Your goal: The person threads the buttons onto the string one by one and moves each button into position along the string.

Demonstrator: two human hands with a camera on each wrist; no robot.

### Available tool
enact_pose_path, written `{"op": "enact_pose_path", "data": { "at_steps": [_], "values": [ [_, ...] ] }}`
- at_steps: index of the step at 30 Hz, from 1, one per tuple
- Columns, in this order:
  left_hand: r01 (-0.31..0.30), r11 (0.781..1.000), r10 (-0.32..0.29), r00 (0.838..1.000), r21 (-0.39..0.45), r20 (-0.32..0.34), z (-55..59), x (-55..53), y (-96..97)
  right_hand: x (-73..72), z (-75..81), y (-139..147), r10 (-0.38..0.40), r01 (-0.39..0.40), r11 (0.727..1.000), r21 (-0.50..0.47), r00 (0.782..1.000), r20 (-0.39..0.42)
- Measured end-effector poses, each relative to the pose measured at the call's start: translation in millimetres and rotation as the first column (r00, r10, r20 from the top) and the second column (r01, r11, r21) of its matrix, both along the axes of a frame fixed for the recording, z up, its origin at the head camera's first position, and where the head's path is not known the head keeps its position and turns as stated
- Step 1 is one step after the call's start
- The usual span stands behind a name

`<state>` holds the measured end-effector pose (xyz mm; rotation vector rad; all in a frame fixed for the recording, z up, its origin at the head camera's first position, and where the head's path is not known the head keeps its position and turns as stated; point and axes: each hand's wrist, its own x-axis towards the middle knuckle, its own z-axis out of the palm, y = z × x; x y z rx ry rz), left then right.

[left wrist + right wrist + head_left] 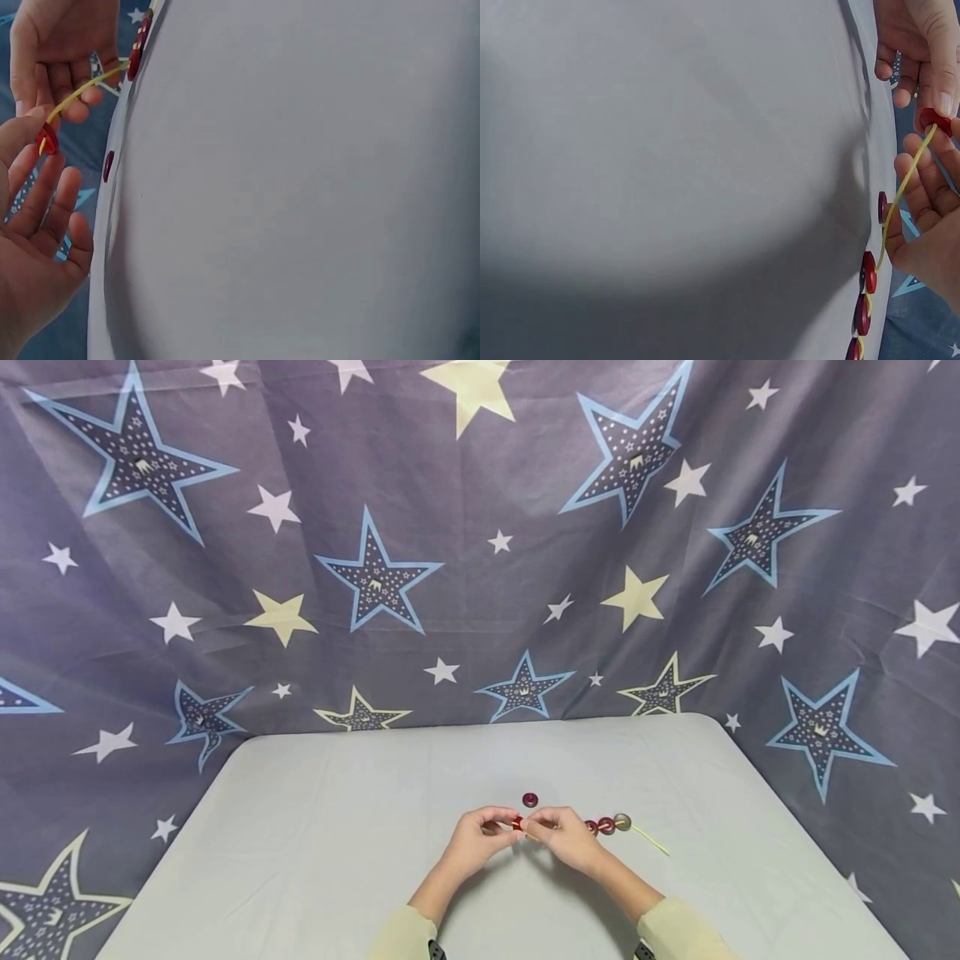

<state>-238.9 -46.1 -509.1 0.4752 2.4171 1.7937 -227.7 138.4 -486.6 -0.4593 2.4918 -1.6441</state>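
Observation:
My left hand (472,843) pinches a red button (49,139) at its edges between thumb and fingers. Through that button runs a yellow string (907,176), its short tip poking out in the left wrist view. Close against the button, my right hand (572,842) has thumb and forefinger together at the string; the fingers partly hide the pinch. From there the string leads to several threaded buttons (863,313) on the table to the right. A dark red button (530,799) lies loose just beyond both hands.
An olive-brown button (622,822) sits at the right end of the row, with the string's tail (651,840) trailing past it. The pale table (337,827) has a star-patterned cloth (480,485) hanging behind and beside it.

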Motion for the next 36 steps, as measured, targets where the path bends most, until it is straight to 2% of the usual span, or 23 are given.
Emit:
{"op": "enact_pose_path", "data": {
  "at_steps": [3, 5, 8, 11, 13, 21, 25, 30, 36],
  "values": [
    [-0.003, 1.000, 0.003, 1.000, -0.005, -0.008, 15.8, 8.9, -1.0, -1.5, -2.8, 1, -0.006, 0.006, 1.000, 0.007, 1.000, -0.007],
    [-0.009, 1.000, 0.009, 1.000, -0.007, -0.020, 20.3, 11.0, -1.4, -0.2, -1.1, 0, -0.011, 0.011, 1.000, 0.011, 1.000, -0.007],
    [-0.030, 0.999, 0.030, 0.999, -0.016, -0.024, 6.0, 3.7, -1.3, 8.3, 13.5, -3, -0.021, 0.021, 1.000, 0.014, 1.000, 0.013],
    [-0.045, 0.999, 0.044, 0.999, -0.022, -0.031, -11.5, -5.5, -1.3, 8.7, 13.3, -4, -0.024, 0.024, 1.000, 0.012, 1.000, 0.014],
    [-0.048, 0.998, 0.047, 0.998, -0.030, -0.039, -17.2, -8.3, -1.7, 7.3, 10.6, -4, -0.019, 0.019, 1.000, 0.007, 1.000, 0.013],
    [-0.051, 0.995, 0.045, 0.997, -0.083, -0.068, -15.7, -7.4, -1.3, -7.8, -19.0, 0, -0.012, 0.012, 1.000, 0.006, 1.000, 0.006],
    [-0.061, 0.994, 0.055, 0.996, -0.087, -0.065, -14.7, -6.6, -1.3, -8.9, -22.2, 2, 0.020, -0.020, 1.000, -0.011, 1.000, 0.009],
    [-0.064, 0.996, 0.059, 0.996, -0.065, -0.073, -14.8, -7.1, -2.0, -8.1, -22.0, 1, 0.065, -0.066, 0.998, -0.015, 0.997, -0.049],
    [-0.063, 0.998, 0.060, 0.995, -0.029, -0.079, -15.9, -8.3, -2.0, -8.6, -23.8, 0, 0.019, -0.014, 0.999, 0.046, 0.993, -0.118]
  ]
}}
